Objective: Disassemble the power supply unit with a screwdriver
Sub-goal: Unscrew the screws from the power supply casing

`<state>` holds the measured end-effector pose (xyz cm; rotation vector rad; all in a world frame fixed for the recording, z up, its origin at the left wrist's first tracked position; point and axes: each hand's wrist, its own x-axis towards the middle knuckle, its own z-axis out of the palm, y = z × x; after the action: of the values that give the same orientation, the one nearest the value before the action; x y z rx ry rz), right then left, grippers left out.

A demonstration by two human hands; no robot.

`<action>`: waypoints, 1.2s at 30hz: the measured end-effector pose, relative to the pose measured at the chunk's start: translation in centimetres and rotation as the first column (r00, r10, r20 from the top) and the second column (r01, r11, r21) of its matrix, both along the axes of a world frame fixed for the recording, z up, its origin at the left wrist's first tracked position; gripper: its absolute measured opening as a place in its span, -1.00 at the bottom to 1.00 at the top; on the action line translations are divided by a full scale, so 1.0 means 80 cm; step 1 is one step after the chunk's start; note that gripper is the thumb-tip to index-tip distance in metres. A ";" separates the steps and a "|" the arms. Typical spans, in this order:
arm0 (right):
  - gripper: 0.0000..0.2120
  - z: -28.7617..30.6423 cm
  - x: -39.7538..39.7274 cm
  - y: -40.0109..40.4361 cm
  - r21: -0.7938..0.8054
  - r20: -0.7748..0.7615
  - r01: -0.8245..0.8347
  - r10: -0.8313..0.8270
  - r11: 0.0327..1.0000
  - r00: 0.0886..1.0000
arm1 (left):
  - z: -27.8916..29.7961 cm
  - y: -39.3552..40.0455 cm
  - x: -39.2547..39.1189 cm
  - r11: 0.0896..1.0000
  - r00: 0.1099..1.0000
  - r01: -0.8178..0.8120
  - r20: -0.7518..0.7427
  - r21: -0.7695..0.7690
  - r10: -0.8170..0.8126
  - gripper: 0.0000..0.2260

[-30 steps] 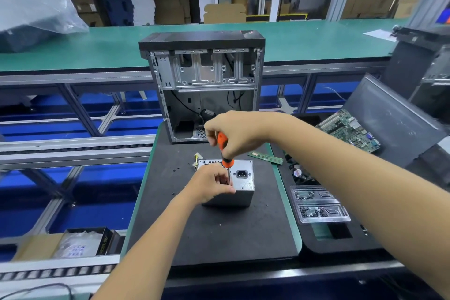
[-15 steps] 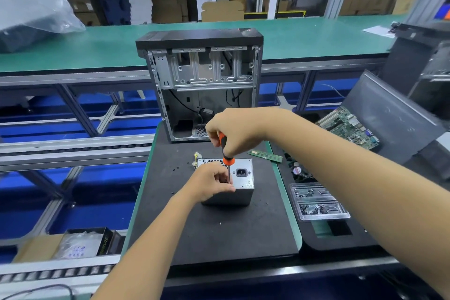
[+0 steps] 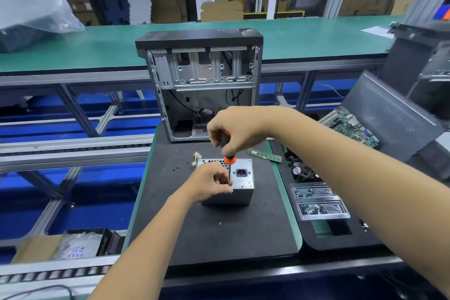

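No legible text anywhere.

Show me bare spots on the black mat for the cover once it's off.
Free: the black mat in front of the power supply unit, and the strip to its left. Crowded: behind it, the computer case, loose screws and memory stick.

open computer case [image 3: 199, 80], motherboard [image 3: 350, 126], ram stick [image 3: 264, 155]

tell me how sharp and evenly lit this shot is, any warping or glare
Head view: bright, even light with soft shadows; the power supply unit and screwdriver read sharp; wide-angle bending bows the green bench and stretches the right hand's forearm; the plastic bag top left is smeared and washed out.
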<state>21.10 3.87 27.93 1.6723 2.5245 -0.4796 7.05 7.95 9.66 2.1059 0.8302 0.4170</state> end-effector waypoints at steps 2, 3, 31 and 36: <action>-0.65 0.001 -0.001 -0.003 0.016 0.105 0.080 -0.082 0.997 0.991 | 0.000 0.001 0.000 1.000 1.000 -0.008 -0.001 0.000 0.008 -0.78; -0.59 0.002 -0.002 -0.004 0.040 0.182 0.119 -0.125 0.992 0.975 | 0.000 0.001 0.000 1.000 1.000 -0.007 -0.009 -0.003 0.007 -0.81; -0.79 -0.004 0.001 0.002 -0.022 -0.070 0.008 -0.010 1.000 0.997 | -0.002 0.002 0.002 0.999 0.998 -0.032 -0.062 -0.023 0.031 -0.85; -0.46 -0.008 -0.002 0.006 0.122 0.156 0.179 -0.197 0.976 0.968 | -0.002 0.002 0.003 0.999 0.999 -0.041 -0.034 -0.008 0.040 -0.71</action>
<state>20.97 4.37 27.26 1.9133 2.3232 -0.2069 7.30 8.08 9.53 2.0964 0.8942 0.3994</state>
